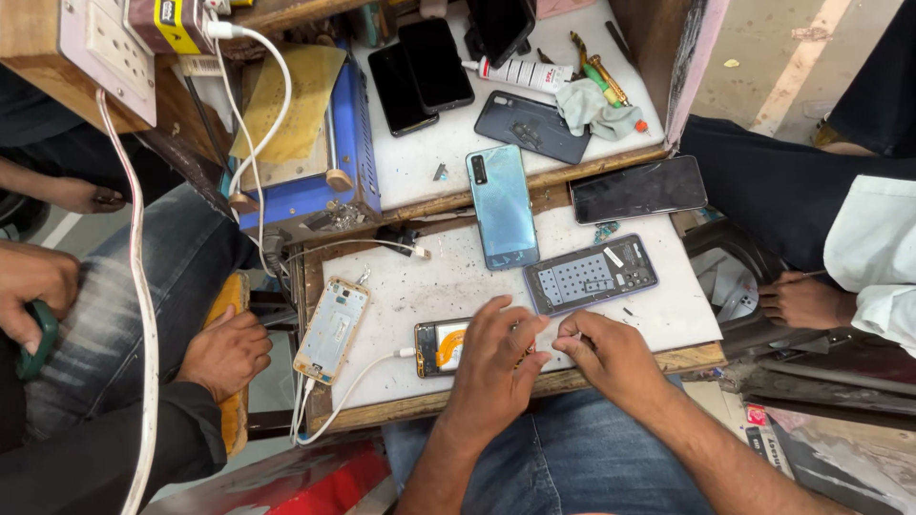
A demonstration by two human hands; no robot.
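Observation:
My left hand [493, 360] lies flat over an opened phone [441, 345] at the near edge of the white worktop [439, 281]; its orange and dark insides show at the left end, where a white cable [355, 381] is plugged in. My right hand [611, 351] is pinched shut beside it, fingertips touching the left hand's; what it grips is too small to tell. Just beyond my hands lies a phone back with a grey parts grid [590, 275]. A light blue phone [502, 205] lies face down further off.
A bare phone frame [330, 329] lies at the worktop's left edge. A dark phone [637, 189], a blue heating plate [315, 143], more phones, a glue tube [520, 72] and a cloth are behind. Other people's hands [224, 353] [801, 300] rest left and right.

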